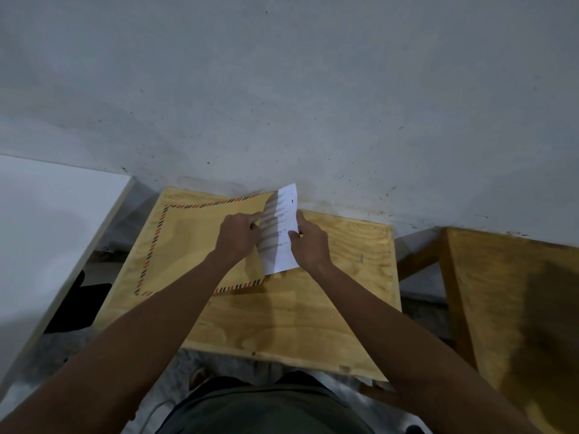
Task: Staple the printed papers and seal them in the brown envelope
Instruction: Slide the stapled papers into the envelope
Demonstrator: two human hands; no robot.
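Printed papers [282, 233], at frame centre, stick halfway out of the brown envelope [194, 242] on the plywood table [313, 308], right hand [310, 245] pinching their edge, seemingly to feed them in, while left hand [238, 236] pinches the envelope mouth, probably to hold it open.

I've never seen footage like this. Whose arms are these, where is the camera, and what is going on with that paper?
There is no machine here: these are a person's two bare arms. The single picture comes from a wide-angle camera worn on the person's head, looking forward and down, so the arms reach in from the bottom. A brown envelope with a red and black striped border lies on a small plywood table against a grey wall. The printed papers stick out of the envelope's right end, partly inside. The left hand rests at the envelope's opening, and the right hand grips the papers' right edge. No stapler is visible, and I cannot tell whether the papers are stapled.
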